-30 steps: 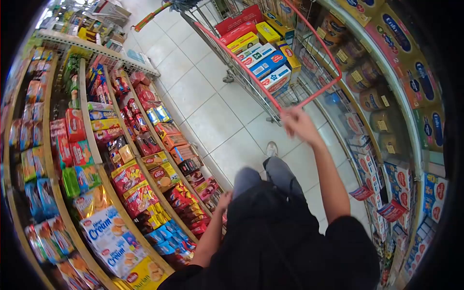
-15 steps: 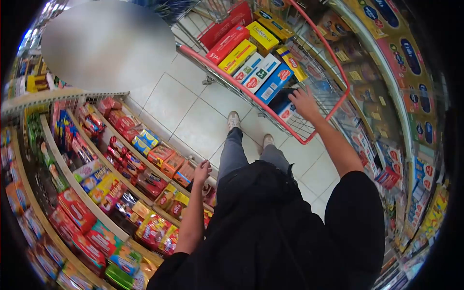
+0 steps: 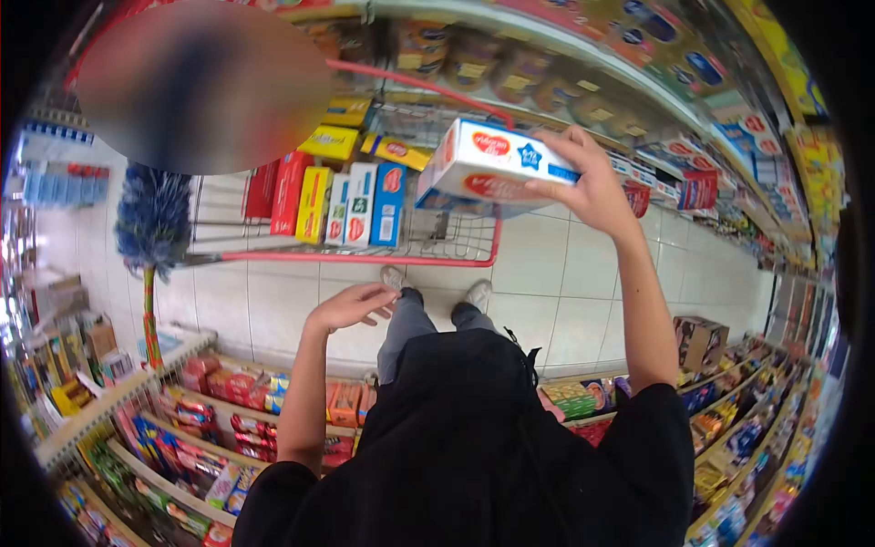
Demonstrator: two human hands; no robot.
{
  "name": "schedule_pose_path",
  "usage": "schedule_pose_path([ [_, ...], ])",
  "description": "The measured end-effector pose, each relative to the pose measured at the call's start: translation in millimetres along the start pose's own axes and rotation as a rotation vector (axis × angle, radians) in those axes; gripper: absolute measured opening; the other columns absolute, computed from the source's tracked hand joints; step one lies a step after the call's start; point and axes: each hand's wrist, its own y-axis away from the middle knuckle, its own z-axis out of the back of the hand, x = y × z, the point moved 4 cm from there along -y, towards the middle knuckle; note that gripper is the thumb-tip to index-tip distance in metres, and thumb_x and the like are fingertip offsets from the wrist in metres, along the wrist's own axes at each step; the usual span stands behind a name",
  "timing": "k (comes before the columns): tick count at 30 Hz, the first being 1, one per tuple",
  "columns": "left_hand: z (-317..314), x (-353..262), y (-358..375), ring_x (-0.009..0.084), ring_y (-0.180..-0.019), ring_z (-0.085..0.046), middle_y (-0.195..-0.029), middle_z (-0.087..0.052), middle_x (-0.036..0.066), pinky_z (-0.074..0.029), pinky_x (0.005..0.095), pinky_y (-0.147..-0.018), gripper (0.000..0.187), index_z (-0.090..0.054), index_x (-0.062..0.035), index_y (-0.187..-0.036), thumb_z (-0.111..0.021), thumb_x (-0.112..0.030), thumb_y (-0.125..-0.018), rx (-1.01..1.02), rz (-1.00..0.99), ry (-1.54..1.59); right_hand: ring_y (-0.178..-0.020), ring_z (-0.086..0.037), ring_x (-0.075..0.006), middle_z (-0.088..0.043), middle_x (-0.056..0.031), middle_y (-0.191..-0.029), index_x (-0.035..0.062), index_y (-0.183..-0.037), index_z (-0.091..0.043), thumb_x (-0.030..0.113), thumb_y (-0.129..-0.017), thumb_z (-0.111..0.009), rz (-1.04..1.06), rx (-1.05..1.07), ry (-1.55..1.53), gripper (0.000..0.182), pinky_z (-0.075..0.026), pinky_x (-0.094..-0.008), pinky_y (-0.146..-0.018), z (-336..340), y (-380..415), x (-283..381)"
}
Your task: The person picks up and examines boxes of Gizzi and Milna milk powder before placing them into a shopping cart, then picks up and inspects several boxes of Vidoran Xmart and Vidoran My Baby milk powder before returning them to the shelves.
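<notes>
My right hand (image 3: pixel 588 182) grips one end of a white-and-blue carton (image 3: pixel 488 169) with a red heart-shaped logo. Thumb and fingers press on opposite sides of it. The carton is tilted, above the right end of a red-rimmed shopping cart (image 3: pixel 365 261). Inside the cart, a blue box (image 3: pixel 389 205), white boxes (image 3: pixel 358 205), a yellow box (image 3: pixel 313 206) and a red box (image 3: pixel 289 193) stand in a row. A smaller yellow box (image 3: pixel 396 151) lies behind them. Below the cart's near rim, my left hand (image 3: pixel 357 308) is open and holds nothing, its fingers extended.
Shelves with packaged goods (image 3: pixel 638 36) run behind the cart. Low snack shelves (image 3: pixel 219 410) line my side of the aisle. A blue duster (image 3: pixel 153 219) stands upright at the left. A cardboard box (image 3: pixel 700 342) sits on the tiled floor (image 3: pixel 583 273) at right.
My right hand has come up from inside the cart and now holds the white-and-blue carton. My left hand has moved toward the cart and its fingers have opened out. The view has turned.
</notes>
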Motion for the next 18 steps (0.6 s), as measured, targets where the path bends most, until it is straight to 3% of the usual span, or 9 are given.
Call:
schedule_pose_path([
  [3,-16,-116,13,0.0221,-0.107,-0.055,-0.119,-0.056,0.012,-0.047,0.037,-0.087,0.066,-0.039,-0.0088,-0.135,-0.07,-0.031,-0.081,-0.26,-0.382,-0.242,-0.082,-0.049,-0.0252,-0.048,-0.0089,-0.085,0.0066,-0.115,-0.063,0.038,-0.062,-0.081,0.093,-0.075,0.034,0.064,-0.04,-0.0348,-0.075,31,41,16],
  [5,-45,-169,12,0.0248,-0.113,-0.051,-0.127,-0.049,0.015,-0.044,0.0379,-0.093,0.092,-0.032,-0.0069,-0.14,-0.083,-0.025,-0.066,-0.493,-0.674,-0.415,-0.081,-0.049,-0.0245,-0.048,-0.0087,-0.084,0.0065,-0.115,-0.062,0.035,-0.061,-0.082,0.142,-0.094,0.083,0.064,-0.04,-0.0337,-0.073,46,72,20],
  [6,-55,-179,-4,0.0254,-0.118,-0.047,-0.132,-0.044,0.017,-0.04,0.0365,-0.097,0.104,-0.028,-0.005,-0.141,-0.086,-0.026,-0.058,-0.513,-0.839,-0.612,-0.08,-0.05,-0.0234,-0.048,-0.0085,-0.084,0.0054,-0.115,-0.061,0.033,-0.06,-0.083,0.159,-0.09,0.112,0.065,-0.041,-0.0324,-0.071,52,89,18],
  [9,-115,-193,-46,0.0236,-0.113,-0.052,-0.123,-0.053,0.015,-0.041,0.0348,-0.096,0.082,-0.044,-0.0007,-0.129,-0.085,-0.024,-0.062,-0.377,-0.769,-0.617,-0.079,-0.049,-0.0233,-0.047,-0.0083,-0.084,0.0071,-0.114,-0.064,0.029,-0.062,-0.081,0.052,-0.176,-0.037,0.059,-0.041,-0.0329,-0.071,65,133,-8],
  [12,-171,-180,-93,0.0212,-0.105,-0.058,-0.113,-0.06,0.013,-0.044,0.0338,-0.092,0.068,-0.051,0.0,-0.12,-0.084,-0.022,-0.065,-0.29,-0.527,-0.216,-0.08,-0.048,-0.0248,-0.048,-0.0089,-0.085,0.0112,-0.114,-0.066,0.027,-0.067,-0.078,-0.058,-0.165,-0.17,0.051,-0.041,-0.0334,-0.073,67,176,-75],
  [14,-205,-172,-121,0.0196,-0.102,-0.059,-0.108,-0.062,0.012,-0.045,0.0329,-0.09,0.064,-0.052,0.0001,-0.118,-0.083,-0.021,-0.067,-0.365,-0.6,-0.263,-0.083,-0.047,-0.0272,-0.048,-0.0101,-0.086,0.0165,-0.115,-0.066,0.031,-0.071,-0.075,-0.12,-0.162,-0.251,0.047,-0.04,-0.0345,-0.076,72,207,-120],
  [16,-234,-168,-152,0.0191,-0.102,-0.06,-0.108,-0.063,0.012,-0.045,0.0337,-0.09,0.061,-0.054,0.0,-0.117,-0.082,-0.021,-0.067,-0.408,-0.626,-0.194,-0.083,-0.047,-0.0275,-0.048,-0.0106,-0.087,0.0161,-0.116,-0.066,0.03,-0.072,-0.075,-0.08,-0.176,-0.191,0.046,-0.04,-0.0347,-0.076,89,228,-144],
  [18,-263,-180,-174,0.0213,-0.1,-0.06,-0.108,-0.064,0.014,-0.046,0.0346,-0.089,0.063,-0.054,0.0004,-0.116,-0.083,-0.024,-0.066,-0.416,-0.61,-0.324,-0.085,-0.047,-0.0282,-0.048,-0.0121,-0.09,0.0147,-0.116,-0.066,0.028,-0.073,-0.074,-0.042,-0.184,-0.151,0.046,-0.041,-0.036,-0.076,104,241,-162],
])
